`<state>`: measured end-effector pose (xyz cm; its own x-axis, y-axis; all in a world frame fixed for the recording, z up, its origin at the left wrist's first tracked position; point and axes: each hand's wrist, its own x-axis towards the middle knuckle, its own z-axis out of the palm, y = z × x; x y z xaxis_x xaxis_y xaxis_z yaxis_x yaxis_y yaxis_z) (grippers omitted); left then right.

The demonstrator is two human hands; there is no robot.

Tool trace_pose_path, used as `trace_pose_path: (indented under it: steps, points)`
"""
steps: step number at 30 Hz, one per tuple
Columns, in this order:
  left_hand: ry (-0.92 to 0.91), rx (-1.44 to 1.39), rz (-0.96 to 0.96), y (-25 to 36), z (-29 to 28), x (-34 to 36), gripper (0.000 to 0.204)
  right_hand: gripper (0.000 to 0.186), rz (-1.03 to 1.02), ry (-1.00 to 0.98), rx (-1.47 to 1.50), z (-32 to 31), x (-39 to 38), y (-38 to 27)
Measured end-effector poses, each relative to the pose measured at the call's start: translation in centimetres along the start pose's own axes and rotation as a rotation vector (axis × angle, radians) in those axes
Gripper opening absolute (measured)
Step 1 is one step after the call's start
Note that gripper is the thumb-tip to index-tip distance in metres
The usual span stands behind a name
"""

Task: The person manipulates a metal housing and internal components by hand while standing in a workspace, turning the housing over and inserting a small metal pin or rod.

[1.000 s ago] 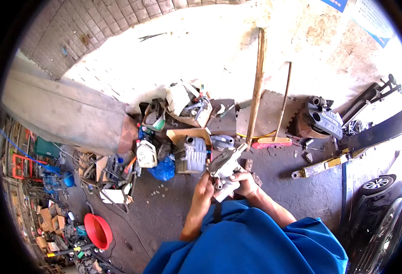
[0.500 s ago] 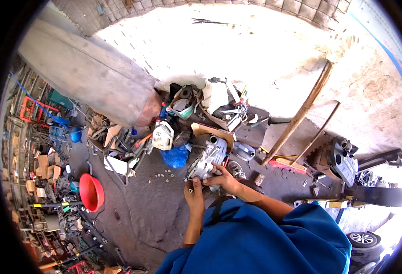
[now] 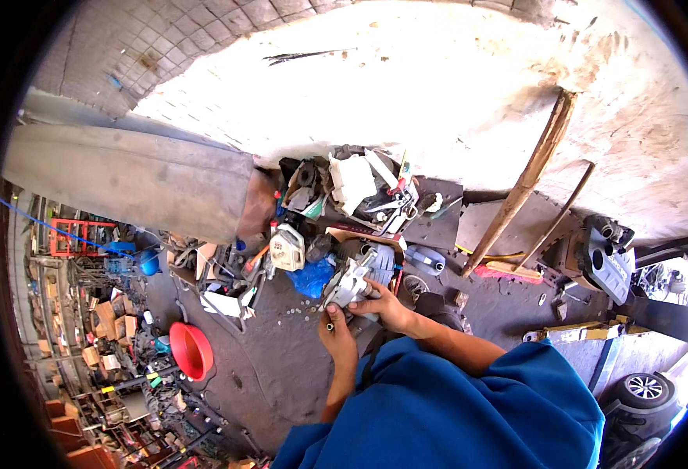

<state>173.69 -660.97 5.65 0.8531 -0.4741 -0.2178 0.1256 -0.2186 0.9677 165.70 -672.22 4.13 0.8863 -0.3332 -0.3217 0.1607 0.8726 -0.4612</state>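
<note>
A grey cast-metal machine part (image 3: 348, 288) is held in front of my body between both hands. My left hand (image 3: 339, 342) is closed round its lower end, the thumb lying on top. By those fingers shows a small round metal end (image 3: 330, 327), perhaps a bolt or tube; I cannot tell which. From the right, my right hand (image 3: 384, 306) grips the part, its fingers wrapped over the upper side. Just beyond the part stand an open cardboard box (image 3: 367, 234) and a grey plastic jug (image 3: 425, 259).
A blue plastic bag (image 3: 311, 278) and a cream jug (image 3: 287, 248) lie ahead, near scattered small discs on the floor. A red basin (image 3: 191, 352) stands left, beside cluttered shelves (image 3: 70, 328). A wooden pole (image 3: 522, 184) and a pink-bristled broom (image 3: 508, 272) lean at the right.
The whole view has turned and shifted, so the surroundings sit differently. Both hands keep their hold on the metal part, with little change in their grip.
</note>
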Motion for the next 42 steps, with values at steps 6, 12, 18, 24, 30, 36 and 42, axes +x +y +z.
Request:
trace_pose_path:
  steps: [6, 12, 18, 24, 30, 36, 42]
  points:
    - [0.049, 0.127, -0.007, 2.8, 2.0, 1.0, 0.057, 0.069, 0.038, 0.001, 0.085, -1.6, 2.9, -0.3]
    - [-0.022, -0.028, -0.046, 2.5, 0.8, 2.4, 0.049, 0.075, 0.031, -0.039, -0.111, -1.4, 4.9, 0.0]
    - [0.040, -0.027, -0.025, 3.0, -0.7, 2.9, 0.047, 0.071, 0.050, -0.098, -0.061, -0.6, 6.6, 1.2]
    - [0.137, -0.088, 0.109, 2.1, -1.0, 3.2, 0.042, 0.069, -0.055, -0.078, -0.161, 2.3, 6.8, 0.9]
    - [-0.008, 0.042, 0.200, 2.8, -2.5, 4.0, 0.037, 0.057, -0.046, -0.040, 0.009, 3.3, 6.5, 0.4]
    - [-0.046, 0.014, 0.152, 3.0, -3.3, 4.3, 0.027, 0.053, -0.078, -0.018, -0.093, 4.0, 6.5, 0.6]
    - [0.083, -0.213, 0.073, 3.1, -3.1, 3.8, 0.027, 0.065, -0.073, 0.026, -0.464, 4.7, 6.0, 0.6]
